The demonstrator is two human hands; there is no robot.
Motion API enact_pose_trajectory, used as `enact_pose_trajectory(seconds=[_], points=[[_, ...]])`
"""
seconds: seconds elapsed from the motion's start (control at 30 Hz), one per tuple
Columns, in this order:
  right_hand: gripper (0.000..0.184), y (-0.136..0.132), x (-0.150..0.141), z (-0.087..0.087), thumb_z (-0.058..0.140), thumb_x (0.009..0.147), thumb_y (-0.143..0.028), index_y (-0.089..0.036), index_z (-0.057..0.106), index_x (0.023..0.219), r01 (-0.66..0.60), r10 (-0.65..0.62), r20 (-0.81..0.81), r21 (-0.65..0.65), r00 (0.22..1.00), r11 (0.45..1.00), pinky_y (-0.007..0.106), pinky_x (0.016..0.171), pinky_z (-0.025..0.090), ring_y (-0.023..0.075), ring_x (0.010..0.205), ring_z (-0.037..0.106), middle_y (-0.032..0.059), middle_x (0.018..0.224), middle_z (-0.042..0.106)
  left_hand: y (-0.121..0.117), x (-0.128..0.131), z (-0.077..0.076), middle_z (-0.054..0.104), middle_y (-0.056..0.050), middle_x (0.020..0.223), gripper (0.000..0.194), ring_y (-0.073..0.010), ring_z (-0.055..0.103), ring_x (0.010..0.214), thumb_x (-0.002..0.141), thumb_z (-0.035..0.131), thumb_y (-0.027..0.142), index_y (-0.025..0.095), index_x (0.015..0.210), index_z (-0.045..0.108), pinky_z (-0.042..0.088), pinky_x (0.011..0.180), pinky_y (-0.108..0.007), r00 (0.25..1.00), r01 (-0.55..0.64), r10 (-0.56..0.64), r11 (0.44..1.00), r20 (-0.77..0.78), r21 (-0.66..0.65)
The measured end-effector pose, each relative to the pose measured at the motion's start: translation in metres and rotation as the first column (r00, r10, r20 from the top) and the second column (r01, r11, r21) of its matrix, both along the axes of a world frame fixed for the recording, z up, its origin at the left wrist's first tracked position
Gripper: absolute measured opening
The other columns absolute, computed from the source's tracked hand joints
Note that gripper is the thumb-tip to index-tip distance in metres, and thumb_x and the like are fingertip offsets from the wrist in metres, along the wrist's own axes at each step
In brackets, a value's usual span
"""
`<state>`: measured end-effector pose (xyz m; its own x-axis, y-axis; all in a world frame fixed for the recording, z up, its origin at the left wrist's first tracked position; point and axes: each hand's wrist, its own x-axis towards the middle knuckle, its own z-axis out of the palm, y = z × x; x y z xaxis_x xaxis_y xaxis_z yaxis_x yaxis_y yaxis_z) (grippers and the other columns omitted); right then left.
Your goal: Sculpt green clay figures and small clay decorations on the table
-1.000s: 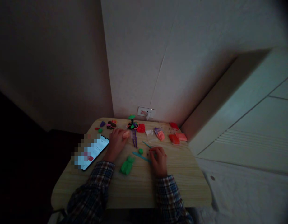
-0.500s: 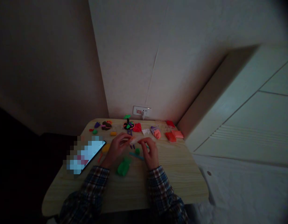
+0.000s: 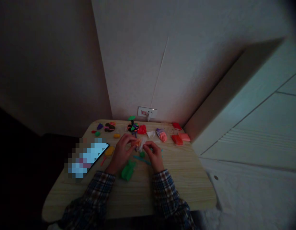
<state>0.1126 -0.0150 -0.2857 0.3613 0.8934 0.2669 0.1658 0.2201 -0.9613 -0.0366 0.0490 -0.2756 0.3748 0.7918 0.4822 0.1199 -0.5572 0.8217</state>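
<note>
Between my two hands, over the middle of the table, is a small clear plastic bag (image 3: 141,145) with something orange, like modelling clay, in it. My left hand (image 3: 122,152) is closed on the bag's orange end, thumb and fingers pinching it. From the other side my right hand (image 3: 155,157) pinches the clear film between thumb and fingertips. Below the hands lie a green packet (image 3: 128,171), a small green ball (image 3: 142,154) and a blue stick (image 3: 141,159), partly behind my right hand. A yellow piece (image 3: 109,151) lies left of my left hand.
A lit phone (image 3: 97,156), partly pixelated, lies at the left of the wooden table (image 3: 186,185). Along the back stand a dark figure with a green top (image 3: 132,127), a brown piece (image 3: 109,127) and red packets (image 3: 177,139). A wall with a socket (image 3: 147,112) rises behind.
The bag has turned in my hands, so more of its orange content and clear film shows. Both hands stay close together at nearly the same place. The view has shifted slightly.
</note>
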Motion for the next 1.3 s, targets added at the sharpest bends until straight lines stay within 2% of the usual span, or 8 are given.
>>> enact_pose_trajectory(seconds=[0.2, 0.5, 0.73, 0.97, 1.17, 1.23, 1.3], points=[[0.025, -0.001, 0.001, 0.000, 0.058, 0.081, -0.041, -0.020, 0.065, 0.069, -0.053, 0.053, -0.056, 0.002, 0.997, 0.999, 0.028, 0.066, 0.048, 0.0156, 0.066, 0.059, 0.0000, 0.065, 0.065, -0.001, 0.000, 0.000, 0.059, -0.005, 0.098, 0.012, -0.0191, 0.059, 0.095, 0.082, 0.064, 0.019, 0.019, 0.093, 0.063, 0.054, 0.086, -0.036, 1.000, 0.022, -0.022, 1.000, -0.015, 0.007], [0.020, 0.000, 0.004, -0.001, 0.061, 0.079, -0.038, -0.021, 0.067, 0.071, -0.079, 0.079, -0.096, 0.006, 0.992, 0.997, 0.029, 0.067, 0.050, 0.0162, 0.067, 0.061, -0.0002, 0.067, 0.067, -0.002, 0.001, 0.000, 0.059, -0.006, 0.100, 0.012, -0.0196, 0.061, 0.098, 0.084, 0.062, 0.022, 0.019, 0.095, 0.063, 0.056, 0.086, -0.036, 0.999, 0.028, -0.028, 1.000, -0.024, 0.008], [0.015, 0.000, 0.006, -0.006, 0.063, 0.079, -0.034, -0.021, 0.068, 0.076, -0.083, 0.083, -0.073, 0.000, 0.994, 0.997, 0.031, 0.072, 0.051, 0.0172, 0.071, 0.064, 0.0006, 0.072, 0.069, -0.001, -0.001, 0.002, 0.061, -0.006, 0.100, 0.013, -0.0203, 0.061, 0.098, 0.084, 0.058, 0.018, 0.018, 0.096, 0.064, 0.054, 0.086, -0.035, 0.997, 0.020, -0.014, 0.997, -0.082, 0.074], [0.014, 0.000, 0.006, -0.004, 0.062, 0.080, -0.033, -0.021, 0.066, 0.073, -0.032, 0.031, 0.051, 0.013, 0.998, 0.999, 0.030, 0.070, 0.049, 0.0165, 0.070, 0.062, 0.0000, 0.070, 0.068, -0.002, 0.000, 0.002, 0.060, -0.006, 0.103, 0.022, -0.0222, 0.058, 0.102, 0.084, 0.054, 0.013, 0.021, 0.101, 0.066, 0.048, 0.095, -0.042, 0.985, -0.028, 0.052, 0.988, -0.163, 0.150], [0.012, -0.005, 0.002, 0.005, 0.056, 0.083, -0.028, -0.021, 0.062, 0.075, 0.108, -0.125, 0.216, 0.086, 0.968, 0.990, 0.032, 0.074, 0.045, 0.0174, 0.074, 0.058, 0.0011, 0.073, 0.064, -0.012, 0.004, 0.006, 0.054, -0.009, 0.118, 0.039, -0.0228, 0.056, 0.110, 0.088, 0.052, 0.015, 0.023, 0.125, 0.053, 0.049, 0.095, -0.040, 0.972, -0.109, 0.147, 0.973, -0.183, 0.204], [0.010, -0.007, 0.000, 0.007, 0.056, 0.082, -0.026, -0.021, 0.062, 0.077, 0.143, -0.170, 0.279, 0.113, 0.945, 0.983, 0.035, 0.079, 0.042, 0.0183, 0.076, 0.058, 0.0020, 0.076, 0.064, -0.016, 0.005, 0.006, 0.057, -0.008, 0.114, 0.034, -0.0217, 0.057, 0.107, 0.088, 0.052, 0.015, 0.022, 0.121, 0.055, 0.050, 0.093, -0.038, 0.977, -0.079, 0.122, 0.967, -0.172, 0.240], [0.008, -0.008, -0.002, 0.007, 0.056, 0.081, -0.024, -0.021, 0.062, 0.077, 0.157, -0.193, 0.337, 0.131, 0.921, 0.979, 0.037, 0.081, 0.039, 0.0190, 0.077, 0.058, 0.0019, 0.076, 0.064, -0.020, 0.008, 0.006, 0.058, -0.007, 0.112, 0.030, -0.0211, 0.058, 0.106, 0.088, 0.054, 0.015, 0.022, 0.117, 0.057, 0.050, 0.094, -0.037, 0.983, 0.007, 0.041, 0.966, -0.181, 0.259]])
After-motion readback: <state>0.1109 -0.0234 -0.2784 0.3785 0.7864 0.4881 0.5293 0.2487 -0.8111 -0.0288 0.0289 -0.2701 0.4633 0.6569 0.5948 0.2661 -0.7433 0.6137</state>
